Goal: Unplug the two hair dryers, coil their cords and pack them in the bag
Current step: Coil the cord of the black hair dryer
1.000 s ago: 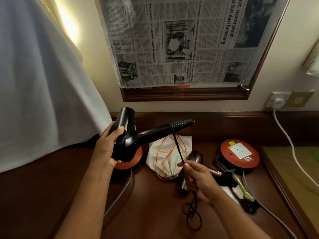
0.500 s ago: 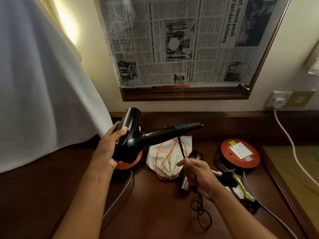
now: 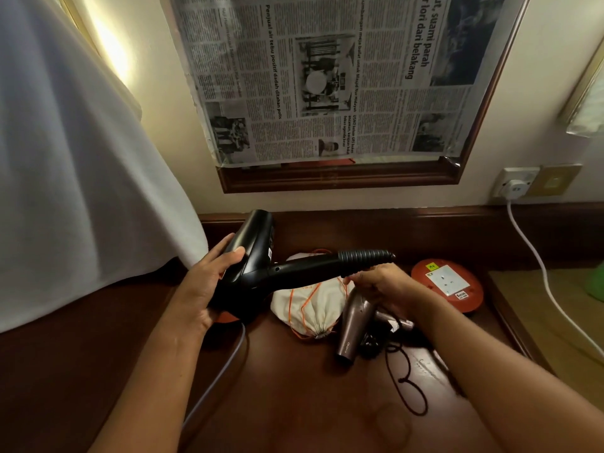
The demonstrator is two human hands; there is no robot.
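Two dryers: black one point(image 3: 258, 273) held above the desk point(image 3: 294, 403), left hand point(image 3: 209, 282) gripping its glossy barrel, ribbed cord sleeve pointing right. Right hand point(image 3: 380, 284) curled under the handle; what it pinches, cannot tell. Bronze dryer point(image 3: 354, 325) lies right of the white drawstring bag point(image 3: 310, 308), black cord point(image 3: 408, 384) looped near.

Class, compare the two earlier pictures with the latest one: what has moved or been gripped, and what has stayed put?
The right hand has risen along the cord to just under the ribbed end of the black dryer; the stretch of cord between them is gone from view. The left hand still holds the dryer's body. The bag and brown dryer lie unmoved.
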